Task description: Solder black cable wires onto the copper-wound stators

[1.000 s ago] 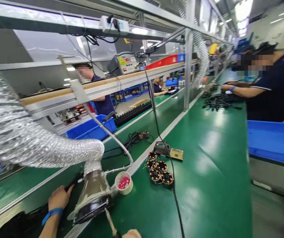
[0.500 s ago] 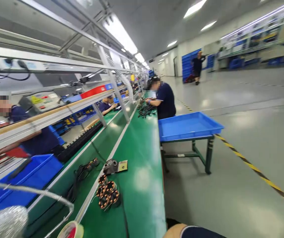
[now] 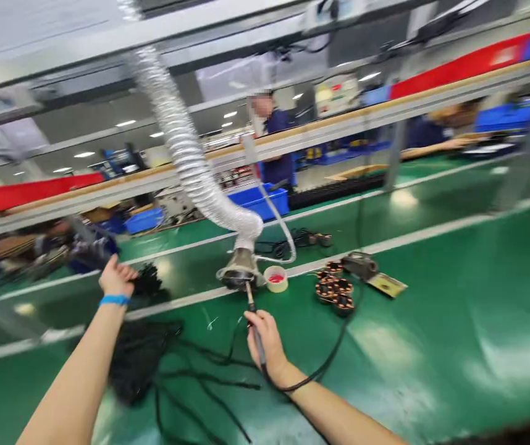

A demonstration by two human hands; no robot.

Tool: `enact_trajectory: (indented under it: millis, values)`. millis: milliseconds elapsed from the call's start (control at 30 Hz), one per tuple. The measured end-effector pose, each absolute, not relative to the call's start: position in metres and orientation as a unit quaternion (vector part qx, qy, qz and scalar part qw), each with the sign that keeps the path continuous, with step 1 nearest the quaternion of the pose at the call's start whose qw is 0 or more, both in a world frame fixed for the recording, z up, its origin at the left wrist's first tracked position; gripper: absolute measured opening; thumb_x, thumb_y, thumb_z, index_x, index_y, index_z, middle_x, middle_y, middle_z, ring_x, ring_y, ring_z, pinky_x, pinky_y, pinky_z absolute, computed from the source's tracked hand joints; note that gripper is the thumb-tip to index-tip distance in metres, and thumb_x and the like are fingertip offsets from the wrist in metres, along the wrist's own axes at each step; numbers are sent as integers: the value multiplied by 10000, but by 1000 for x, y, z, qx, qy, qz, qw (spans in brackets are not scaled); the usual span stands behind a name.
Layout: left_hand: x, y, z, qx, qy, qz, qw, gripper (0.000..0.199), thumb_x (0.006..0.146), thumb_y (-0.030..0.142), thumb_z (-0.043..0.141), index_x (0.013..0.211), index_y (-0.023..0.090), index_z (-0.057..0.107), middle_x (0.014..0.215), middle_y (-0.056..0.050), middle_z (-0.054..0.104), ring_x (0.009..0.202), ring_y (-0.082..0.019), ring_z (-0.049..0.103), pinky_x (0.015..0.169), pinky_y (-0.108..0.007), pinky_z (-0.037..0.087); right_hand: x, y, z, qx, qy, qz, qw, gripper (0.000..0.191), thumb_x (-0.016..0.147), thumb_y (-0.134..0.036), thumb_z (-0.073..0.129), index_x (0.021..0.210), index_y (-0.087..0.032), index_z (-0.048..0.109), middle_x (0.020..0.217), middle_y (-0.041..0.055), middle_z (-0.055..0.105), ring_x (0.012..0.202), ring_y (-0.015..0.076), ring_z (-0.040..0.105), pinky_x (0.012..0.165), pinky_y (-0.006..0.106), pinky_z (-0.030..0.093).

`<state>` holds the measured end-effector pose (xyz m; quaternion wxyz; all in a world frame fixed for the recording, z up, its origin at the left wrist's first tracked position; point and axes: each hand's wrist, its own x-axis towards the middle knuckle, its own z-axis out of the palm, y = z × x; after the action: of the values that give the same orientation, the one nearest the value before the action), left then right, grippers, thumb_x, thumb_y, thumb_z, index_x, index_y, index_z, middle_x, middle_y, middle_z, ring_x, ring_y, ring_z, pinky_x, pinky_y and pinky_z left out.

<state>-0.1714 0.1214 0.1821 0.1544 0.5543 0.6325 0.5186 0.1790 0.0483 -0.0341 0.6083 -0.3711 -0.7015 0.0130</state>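
My right hand is closed round a soldering iron, its tip pointing up at the mouth of a fume extraction hood. The iron's black cord runs back along my right forearm. My left hand, a blue band at its wrist, reaches out to the left with curled fingers. Dark shapes behind it are blurred, and what it grips, if anything, cannot be made out. Below it lies a heap of black cables, loose ends spreading to the right. Several copper-wound stators stand to the right of the iron.
A tape roll sits beside the hood. Right of the stators are an iron stand and a yellow sponge. A silver flexible duct hangs over the green bench. Across it, a person stands near a blue bin.
My view has swung left from along the bench to face it. Both my hands have come into view, the right one holding the soldering iron.
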Motion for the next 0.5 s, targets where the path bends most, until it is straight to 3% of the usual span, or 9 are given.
enact_trajectory:
  millis: [33, 100, 167, 333, 400, 500]
  values:
    - [-188, 105, 184, 517, 629, 560, 152, 335, 981, 447, 500, 1020, 131, 605, 829, -15, 614, 633, -109, 569, 592, -265, 510, 178, 52, -40, -359, -706, 29, 610, 451, 933, -95, 391, 1311, -303, 522, 1055, 55, 573, 927, 197, 634, 797, 359, 586]
    - [-208, 91, 196, 463, 607, 630, 146, 464, 1030, 487, 302, 771, 164, 510, 538, 70, 387, 421, -76, 331, 451, -227, 365, 178, 57, -48, -343, -710, 48, 613, 453, 906, -97, 438, 1317, -266, 528, 1072, 79, 555, 946, 222, 626, 829, 398, 573]
    - [-219, 89, 216, 447, 584, 664, 135, 496, 1043, 468, 148, 645, 236, 330, 457, 94, 159, 391, -92, 174, 421, -245, 278, 179, 60, -52, -344, -709, 53, 613, 427, 894, -120, 478, 1298, -237, 549, 1075, 91, 551, 948, 228, 624, 827, 402, 565]
    - [-229, 72, 286, 480, 521, 699, 102, 460, 1030, 509, 171, 634, 277, 163, 447, 112, 102, 408, -82, 150, 456, -252, 265, 176, 62, -52, -358, -707, 75, 605, 375, 902, -185, 496, 1268, -196, 580, 1063, 98, 551, 930, 215, 622, 846, 399, 547]
    - [-230, 52, 319, 499, 501, 701, 91, 446, 1022, 461, 68, 621, 273, 118, 422, 121, 81, 368, -65, 145, 458, -239, 275, 174, 61, -50, -358, -709, 81, 602, 363, 907, -207, 500, 1260, -194, 585, 1063, 97, 547, 921, 213, 617, 852, 410, 542]
    - [-228, 12, 372, 504, 497, 702, 79, 435, 963, 381, -75, 588, 267, 114, 400, 113, 122, 345, -35, 265, 494, -227, 315, 171, 60, -46, -356, -712, 86, 599, 358, 903, -237, 528, 1252, -189, 591, 1072, 97, 539, 914, 217, 611, 843, 420, 538]
